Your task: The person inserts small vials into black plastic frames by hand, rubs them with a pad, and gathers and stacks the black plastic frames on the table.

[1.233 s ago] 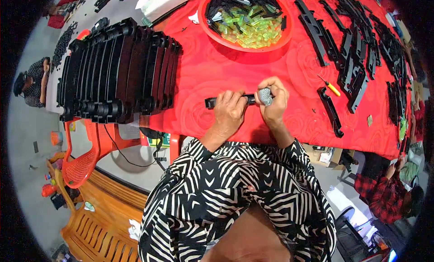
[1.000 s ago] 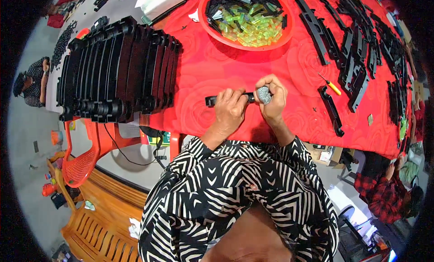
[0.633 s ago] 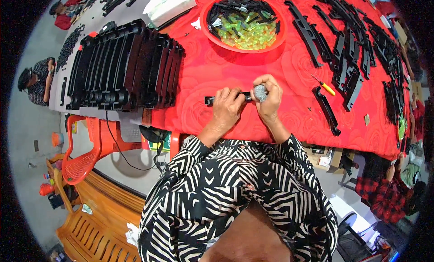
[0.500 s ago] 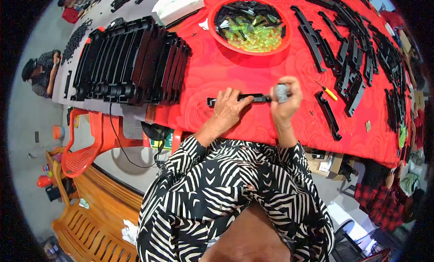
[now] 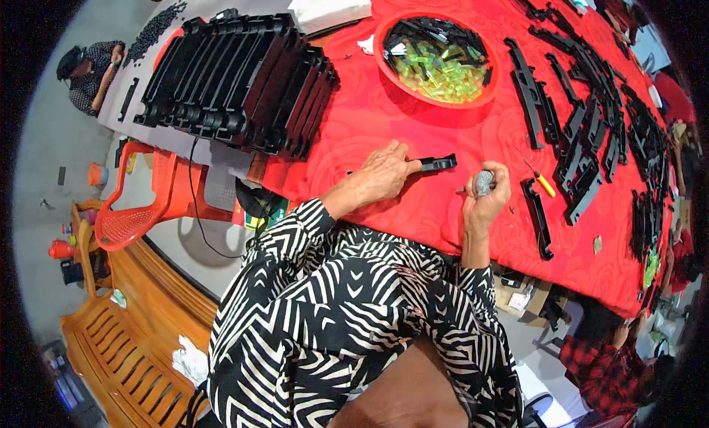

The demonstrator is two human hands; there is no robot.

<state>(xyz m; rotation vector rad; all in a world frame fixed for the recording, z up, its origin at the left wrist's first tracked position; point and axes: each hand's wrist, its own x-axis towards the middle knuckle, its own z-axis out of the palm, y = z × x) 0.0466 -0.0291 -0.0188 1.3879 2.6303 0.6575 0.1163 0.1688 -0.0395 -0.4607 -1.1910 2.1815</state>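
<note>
My left hand [image 5: 384, 175] is closed over a long black plastic strip [image 5: 441, 163], whose notched right end sticks out beyond my fingers. To its right, my right hand [image 5: 490, 197] is wrapped round a tool with a rounded grey handle [image 5: 484, 183]. A short thin tip points left from that hand, apart from the strip; its exact shape is too small to tell. Just right of this hand lie another black strip [image 5: 538, 220] and a yellow-handled screwdriver [image 5: 545, 184].
A red basin [image 5: 441, 103] of yellow-green and black small parts stands ahead. Stacked black frames [image 5: 229, 84] rise on the left. Many black strips [image 5: 587, 147] spread over the red cloth [image 5: 347, 144] at right. A white packet [image 5: 330, 7] lies behind. Other people sit around.
My right hand has drawn the grey-handled tool away from the strip's right end. The strip now slants up to the right under my left hand. The whole view has shifted and turned slightly.
</note>
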